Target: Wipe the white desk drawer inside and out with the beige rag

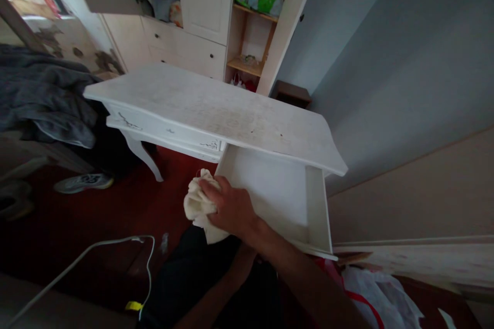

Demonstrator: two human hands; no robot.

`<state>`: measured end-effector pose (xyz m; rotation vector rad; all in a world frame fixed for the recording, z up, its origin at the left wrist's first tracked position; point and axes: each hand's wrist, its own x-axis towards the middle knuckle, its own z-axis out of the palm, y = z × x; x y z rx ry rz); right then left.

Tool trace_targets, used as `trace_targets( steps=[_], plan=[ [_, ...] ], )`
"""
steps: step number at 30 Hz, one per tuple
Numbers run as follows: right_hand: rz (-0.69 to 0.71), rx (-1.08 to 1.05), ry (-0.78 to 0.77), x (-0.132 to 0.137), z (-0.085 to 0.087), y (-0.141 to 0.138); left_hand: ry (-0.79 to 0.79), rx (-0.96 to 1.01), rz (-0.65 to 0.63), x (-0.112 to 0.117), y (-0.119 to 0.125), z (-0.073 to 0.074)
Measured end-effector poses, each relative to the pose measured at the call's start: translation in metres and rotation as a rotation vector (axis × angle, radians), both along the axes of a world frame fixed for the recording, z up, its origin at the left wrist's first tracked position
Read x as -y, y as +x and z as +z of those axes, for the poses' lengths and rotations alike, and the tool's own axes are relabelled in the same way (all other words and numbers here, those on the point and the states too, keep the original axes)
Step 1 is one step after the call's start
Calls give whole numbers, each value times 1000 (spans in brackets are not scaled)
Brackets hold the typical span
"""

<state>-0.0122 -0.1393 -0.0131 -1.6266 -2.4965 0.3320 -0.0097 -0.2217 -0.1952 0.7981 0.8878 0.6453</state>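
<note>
A crumpled cream cloth is bunched in my right hand, whose fingers are wrapped round it. That hand is at the left side of a pulled-out white drawer, beside its front left corner. Below my right forearm, close to the drawer's front, is my left hand; its fingers are hidden. The drawer belongs to a white desk with curved legs. Dark smudges mark the desk's top, and a second drawer on the left is closed.
A white cable with a yellow tag runs over the dark red floor. Grey clothes are piled at left, above a shoe. A white wardrobe stands behind the desk. Plastic bags lie at lower right.
</note>
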Motion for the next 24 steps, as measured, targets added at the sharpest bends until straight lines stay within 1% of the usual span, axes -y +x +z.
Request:
trace_targets(
  steps=[3, 6, 8, 10, 12, 14, 15, 17, 19, 21, 22, 23, 24],
  plan=[
    [-70, 76, 88, -40, 6, 0, -19, 25, 5, 6, -8, 2],
    [-196, 118, 168, -76, 11, 16, -33, 51, 15, 8, -10, 1],
    [-252, 67, 193, -95, 14, 33, -43, 56, 21, 7, -8, -1],
    [-273, -53, 242, -109, 17, 51, -68, 53, 28, 7, -7, -5],
    [-286, -187, 346, -119, 23, 72, -87, 53, 34, 7, -5, -8],
    [-306, -266, 486, -126, 34, 95, -93, 56, 28, 7, -5, -9],
    [-323, -273, 559, -129, 42, 107, -90, 57, 25, 7, -6, -9],
    [-375, -221, 688, -134, 61, 133, -95, 48, 9, 6, -7, -7],
    [-452, -129, 769, -138, 80, 161, -92, 36, -22, 4, -8, -6],
    [-525, -18, 785, -141, 92, 187, -72, 29, -44, 2, -10, -8],
    [-547, 38, 769, -142, 94, 199, -60, 32, -59, 2, -10, -10],
    [-552, 93, 738, -144, 92, 210, -48, 37, -67, 1, -10, -12],
    [-529, 150, 689, -145, 86, 220, -43, 38, -70, 1, -9, -14]
  ],
)
